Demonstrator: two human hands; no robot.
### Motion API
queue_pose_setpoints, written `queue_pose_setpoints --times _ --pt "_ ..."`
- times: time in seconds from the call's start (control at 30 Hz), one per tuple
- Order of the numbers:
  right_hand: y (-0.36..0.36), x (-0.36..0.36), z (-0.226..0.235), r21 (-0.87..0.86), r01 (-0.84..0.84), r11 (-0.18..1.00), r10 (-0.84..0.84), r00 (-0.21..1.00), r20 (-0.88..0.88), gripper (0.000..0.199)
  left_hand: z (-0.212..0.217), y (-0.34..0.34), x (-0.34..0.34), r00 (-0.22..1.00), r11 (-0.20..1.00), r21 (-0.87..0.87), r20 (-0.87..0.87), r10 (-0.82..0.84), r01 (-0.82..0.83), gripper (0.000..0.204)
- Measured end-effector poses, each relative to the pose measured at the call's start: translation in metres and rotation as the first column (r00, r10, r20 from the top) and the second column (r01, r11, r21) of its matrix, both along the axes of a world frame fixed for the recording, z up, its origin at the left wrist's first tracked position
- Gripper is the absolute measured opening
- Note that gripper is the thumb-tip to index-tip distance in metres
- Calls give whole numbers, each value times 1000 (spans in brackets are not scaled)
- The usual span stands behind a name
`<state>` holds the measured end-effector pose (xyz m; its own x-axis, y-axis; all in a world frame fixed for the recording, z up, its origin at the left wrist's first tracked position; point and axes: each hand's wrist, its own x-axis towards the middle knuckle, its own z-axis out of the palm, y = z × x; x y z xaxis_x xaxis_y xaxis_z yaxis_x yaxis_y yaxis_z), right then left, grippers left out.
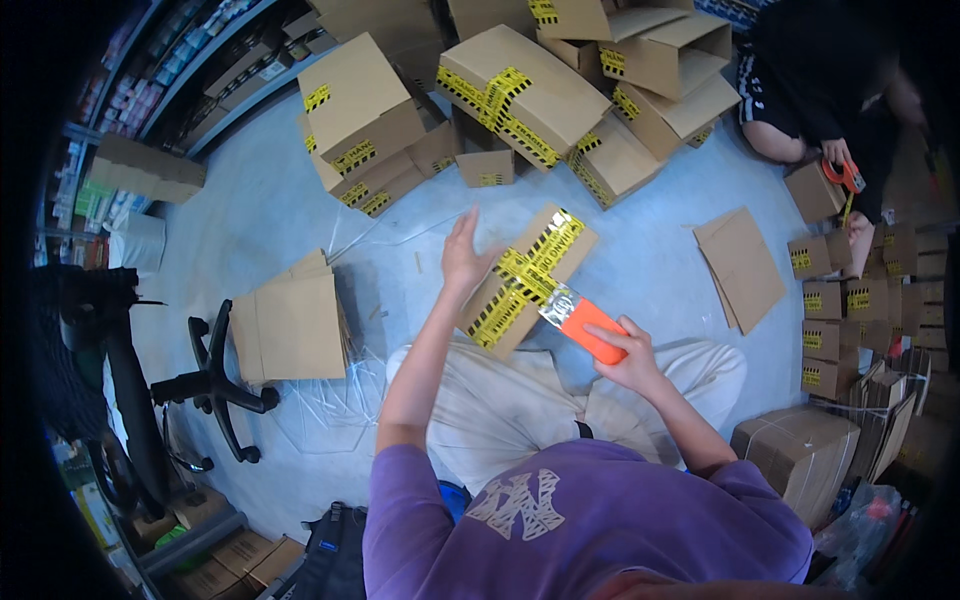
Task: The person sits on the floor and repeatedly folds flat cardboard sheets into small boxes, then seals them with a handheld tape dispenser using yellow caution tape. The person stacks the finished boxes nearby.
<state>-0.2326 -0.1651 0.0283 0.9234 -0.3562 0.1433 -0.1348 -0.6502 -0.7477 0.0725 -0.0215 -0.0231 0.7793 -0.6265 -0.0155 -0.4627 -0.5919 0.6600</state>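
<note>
A small cardboard box [573,262] lies tilted on the floor in front of my crossed legs. Yellow-and-black printed packing tape [524,277] crosses its top both ways. My right hand [630,358] is wrapped round an orange tape dispenser [594,333]. The dispenser's metal end rests at the box's right side, where the tape strip meets it. At the box's left side is my left hand [468,258], fingers stretched out and apart, holding nothing. Whether its palm touches the box edge I cannot tell.
Taped boxes [525,85] are piled at the far side. Flat cardboard sheets [290,315] lie left, others [745,265] right. A black chair base [215,385] stands at left. At far right another person's hand [838,155] holds an orange tape dispenser near small boxes [822,300].
</note>
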Motion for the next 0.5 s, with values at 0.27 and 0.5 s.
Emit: queue_pose_setpoints --times 0.27,0.5 --pt "-1 -28 11 -74 -37 997 21 977 -212 60 50 -22 -92 947 921 307 134 -291 240 85" --pt "-24 46 17 10 -23 1000 25 905 -425 44 42 -51 -137 948 893 444 308 -76 -73 102"
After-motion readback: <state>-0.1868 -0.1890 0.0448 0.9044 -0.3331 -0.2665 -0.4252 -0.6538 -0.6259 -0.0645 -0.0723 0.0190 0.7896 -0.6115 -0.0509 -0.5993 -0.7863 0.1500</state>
